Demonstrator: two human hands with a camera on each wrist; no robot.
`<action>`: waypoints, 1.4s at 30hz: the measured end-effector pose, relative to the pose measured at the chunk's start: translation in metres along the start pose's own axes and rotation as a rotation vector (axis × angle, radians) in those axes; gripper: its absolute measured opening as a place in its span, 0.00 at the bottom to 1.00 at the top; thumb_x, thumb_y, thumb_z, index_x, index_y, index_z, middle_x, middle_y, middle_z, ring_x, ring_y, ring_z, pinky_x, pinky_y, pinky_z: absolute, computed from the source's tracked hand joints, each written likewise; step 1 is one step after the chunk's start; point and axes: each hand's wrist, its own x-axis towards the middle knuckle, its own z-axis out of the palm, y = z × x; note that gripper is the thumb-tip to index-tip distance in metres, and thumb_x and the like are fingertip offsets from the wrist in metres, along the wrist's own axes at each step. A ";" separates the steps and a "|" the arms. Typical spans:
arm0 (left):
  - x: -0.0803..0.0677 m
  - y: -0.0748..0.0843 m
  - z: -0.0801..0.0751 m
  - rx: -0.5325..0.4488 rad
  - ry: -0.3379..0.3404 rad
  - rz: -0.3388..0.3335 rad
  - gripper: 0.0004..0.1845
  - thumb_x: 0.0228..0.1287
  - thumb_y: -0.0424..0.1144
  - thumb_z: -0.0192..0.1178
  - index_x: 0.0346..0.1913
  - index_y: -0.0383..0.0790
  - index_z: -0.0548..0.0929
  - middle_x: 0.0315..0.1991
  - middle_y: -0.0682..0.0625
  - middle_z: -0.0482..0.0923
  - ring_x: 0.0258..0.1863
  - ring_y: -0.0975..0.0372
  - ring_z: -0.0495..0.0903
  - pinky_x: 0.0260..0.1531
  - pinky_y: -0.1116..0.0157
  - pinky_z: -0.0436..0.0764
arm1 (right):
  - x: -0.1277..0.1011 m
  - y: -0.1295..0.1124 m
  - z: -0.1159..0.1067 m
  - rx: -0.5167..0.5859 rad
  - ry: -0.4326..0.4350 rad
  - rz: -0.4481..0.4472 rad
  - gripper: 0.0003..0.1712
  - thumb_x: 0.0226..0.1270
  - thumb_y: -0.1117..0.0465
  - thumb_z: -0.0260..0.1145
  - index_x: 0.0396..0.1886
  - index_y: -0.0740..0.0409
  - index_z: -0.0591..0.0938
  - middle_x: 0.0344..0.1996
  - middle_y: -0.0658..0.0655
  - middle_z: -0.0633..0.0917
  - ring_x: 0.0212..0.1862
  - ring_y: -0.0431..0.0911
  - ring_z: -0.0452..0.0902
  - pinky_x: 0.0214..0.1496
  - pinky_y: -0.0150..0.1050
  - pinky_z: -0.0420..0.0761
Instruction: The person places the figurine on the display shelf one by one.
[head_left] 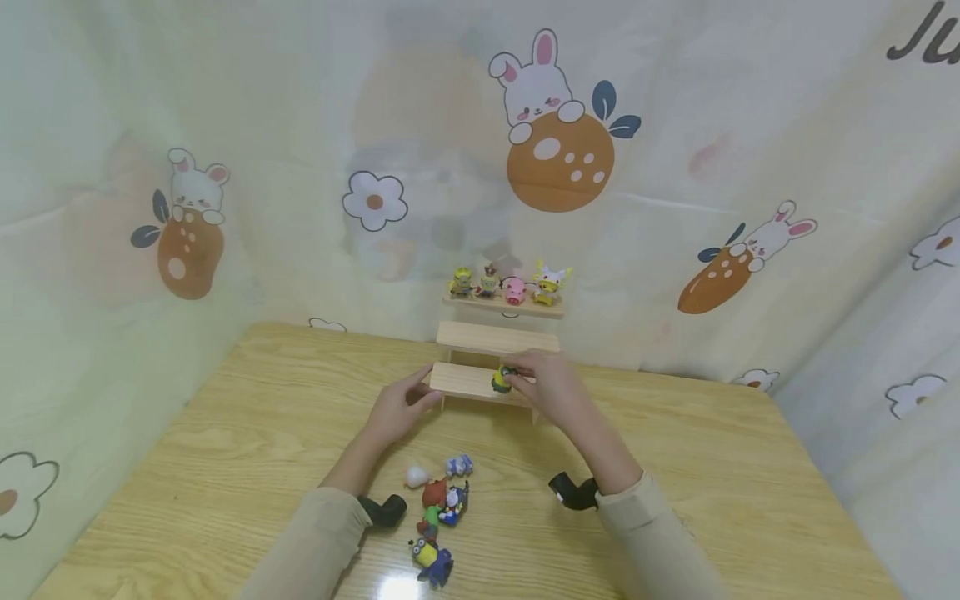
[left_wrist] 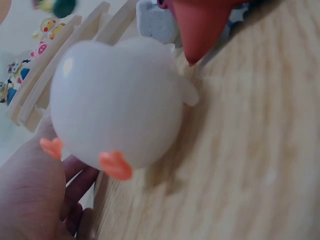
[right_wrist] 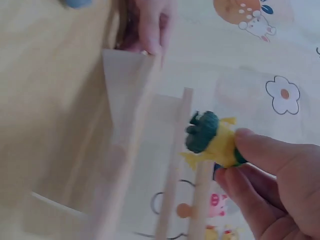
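Observation:
A three-step wooden display stand (head_left: 465, 382) stands at the back of the table. My left hand (head_left: 397, 410) holds the left end of its lowest step between thumb and fingers. Over that same step, my right hand (head_left: 553, 385) pinches a small yellow-and-green toy figurine (head_left: 500, 381). The right wrist view shows the figurine (right_wrist: 225, 142) between thumb and fingertips, its dark green end pointing away from the palm. Along the top step sit several figurines, among them a pink pig (head_left: 514, 290) and a yellow one with a white hood (head_left: 550, 285).
Several toys lie in front of the stand: a round white one with orange feet (left_wrist: 115, 105), a grey-blue one (head_left: 459, 465), a red-haired one (head_left: 434, 493) and a yellow one with a blue body (head_left: 431, 562). Behind is a printed curtain (head_left: 442, 125).

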 end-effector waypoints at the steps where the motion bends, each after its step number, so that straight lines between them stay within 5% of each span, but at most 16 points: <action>1: 0.000 0.000 0.000 0.000 -0.002 -0.001 0.35 0.62 0.57 0.58 0.70 0.49 0.65 0.47 0.48 0.84 0.56 0.52 0.77 0.65 0.51 0.67 | 0.006 -0.002 -0.004 -0.006 0.014 -0.007 0.16 0.60 0.60 0.69 0.47 0.60 0.85 0.45 0.59 0.87 0.41 0.49 0.86 0.40 0.37 0.84; 9: 0.000 -0.005 -0.002 -0.009 0.006 -0.010 0.35 0.62 0.57 0.59 0.70 0.50 0.66 0.53 0.44 0.80 0.57 0.52 0.76 0.65 0.50 0.66 | 0.057 -0.016 -0.024 -0.137 0.055 -0.086 0.17 0.62 0.56 0.68 0.49 0.56 0.85 0.44 0.57 0.87 0.38 0.47 0.86 0.42 0.42 0.83; 18: 0.002 -0.004 0.000 -0.007 0.017 0.006 0.34 0.63 0.53 0.60 0.70 0.48 0.66 0.52 0.43 0.80 0.54 0.53 0.78 0.64 0.52 0.68 | 0.099 -0.019 -0.016 -0.076 0.004 -0.070 0.17 0.61 0.56 0.68 0.49 0.55 0.85 0.44 0.55 0.87 0.44 0.48 0.83 0.47 0.41 0.82; 24: 0.002 -0.003 0.003 -0.017 0.004 0.006 0.35 0.63 0.56 0.59 0.70 0.48 0.65 0.52 0.44 0.81 0.55 0.52 0.77 0.64 0.52 0.68 | 0.111 -0.016 0.001 0.017 -0.086 0.021 0.18 0.64 0.57 0.66 0.53 0.58 0.83 0.52 0.59 0.84 0.50 0.51 0.82 0.50 0.43 0.82; 33: 0.003 -0.002 0.004 -0.030 0.005 0.022 0.35 0.62 0.55 0.59 0.70 0.47 0.66 0.46 0.49 0.84 0.53 0.55 0.79 0.62 0.52 0.70 | 0.119 -0.019 0.021 -0.130 -0.113 0.027 0.19 0.64 0.56 0.66 0.54 0.54 0.82 0.49 0.57 0.85 0.46 0.49 0.81 0.48 0.42 0.81; 40: 0.002 -0.003 0.002 -0.024 0.011 0.020 0.34 0.62 0.55 0.59 0.70 0.48 0.66 0.45 0.50 0.84 0.52 0.55 0.79 0.61 0.53 0.72 | 0.119 -0.021 0.028 -0.156 -0.098 0.015 0.23 0.62 0.57 0.67 0.58 0.49 0.79 0.52 0.57 0.83 0.44 0.51 0.81 0.72 0.63 0.52; 42: 0.002 -0.004 0.001 -0.026 0.014 0.012 0.34 0.62 0.55 0.60 0.70 0.48 0.66 0.44 0.50 0.84 0.52 0.55 0.79 0.61 0.53 0.72 | 0.119 -0.021 0.029 -0.151 -0.093 0.010 0.23 0.62 0.57 0.67 0.58 0.49 0.79 0.54 0.56 0.83 0.49 0.52 0.81 0.71 0.61 0.55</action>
